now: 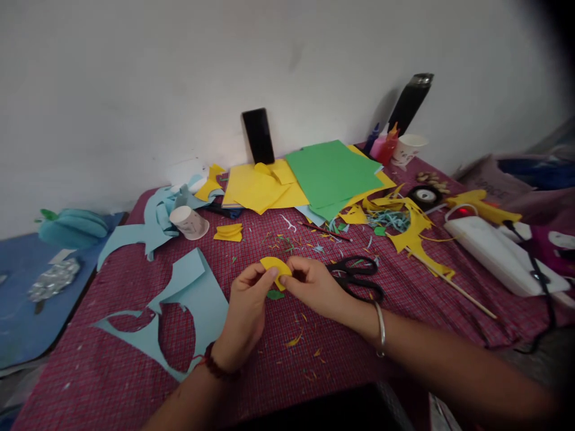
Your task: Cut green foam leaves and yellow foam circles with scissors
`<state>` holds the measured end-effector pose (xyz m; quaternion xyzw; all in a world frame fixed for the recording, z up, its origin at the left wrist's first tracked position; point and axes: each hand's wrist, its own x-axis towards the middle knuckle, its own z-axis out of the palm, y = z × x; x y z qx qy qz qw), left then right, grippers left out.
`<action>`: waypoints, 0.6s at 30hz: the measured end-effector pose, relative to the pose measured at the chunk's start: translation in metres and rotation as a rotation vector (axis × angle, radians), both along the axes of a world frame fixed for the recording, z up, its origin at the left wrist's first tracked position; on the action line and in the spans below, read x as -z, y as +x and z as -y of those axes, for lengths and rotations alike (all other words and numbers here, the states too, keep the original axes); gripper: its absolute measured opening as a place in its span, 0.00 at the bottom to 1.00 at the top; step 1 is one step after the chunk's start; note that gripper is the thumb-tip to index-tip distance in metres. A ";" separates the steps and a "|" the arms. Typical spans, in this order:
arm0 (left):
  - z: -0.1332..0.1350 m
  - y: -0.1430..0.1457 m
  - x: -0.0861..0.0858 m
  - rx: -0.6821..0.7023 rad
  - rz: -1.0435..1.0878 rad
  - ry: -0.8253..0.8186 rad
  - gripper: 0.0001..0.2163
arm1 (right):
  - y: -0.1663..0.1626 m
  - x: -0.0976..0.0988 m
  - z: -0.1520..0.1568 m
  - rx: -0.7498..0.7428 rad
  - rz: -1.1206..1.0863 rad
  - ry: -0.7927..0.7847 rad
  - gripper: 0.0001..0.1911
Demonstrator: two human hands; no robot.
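Observation:
Between my two hands is a small curved piece of yellow paper (275, 264), pinched at its edges. My left hand (250, 299) grips its left side with thumb and forefinger. On its right side, my right hand (312, 285) pinches it the same way. Just below lies a green paper scrap (275, 294). Black-handled scissors (359, 278) rest beside my right wrist, their blades partly hidden by the hand. Folded yellow paper pieces (228, 232) lie beyond my left hand, and a cut light-blue sheet (202, 293) spreads to its left.
Yellow sheets (256, 190) and green sheets (332, 173) lie at the back, near a phone (258, 136) against the wall. A paper cup (188, 222) stands on the left. On the right are a yellow glue gun (485, 206), a white power strip (503, 254) and a wooden stick (453, 287).

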<state>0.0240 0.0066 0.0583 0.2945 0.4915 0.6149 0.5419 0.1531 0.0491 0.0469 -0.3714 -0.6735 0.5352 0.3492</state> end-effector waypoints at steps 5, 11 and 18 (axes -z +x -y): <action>-0.003 -0.008 0.004 -0.009 0.085 -0.046 0.09 | -0.002 0.000 -0.003 -0.097 -0.057 -0.148 0.09; -0.004 -0.012 0.006 -0.025 0.032 -0.037 0.09 | -0.001 -0.002 -0.006 -0.111 -0.123 -0.291 0.11; -0.005 -0.010 0.002 -0.039 0.143 -0.067 0.10 | 0.001 -0.002 -0.005 -0.293 -0.146 -0.367 0.12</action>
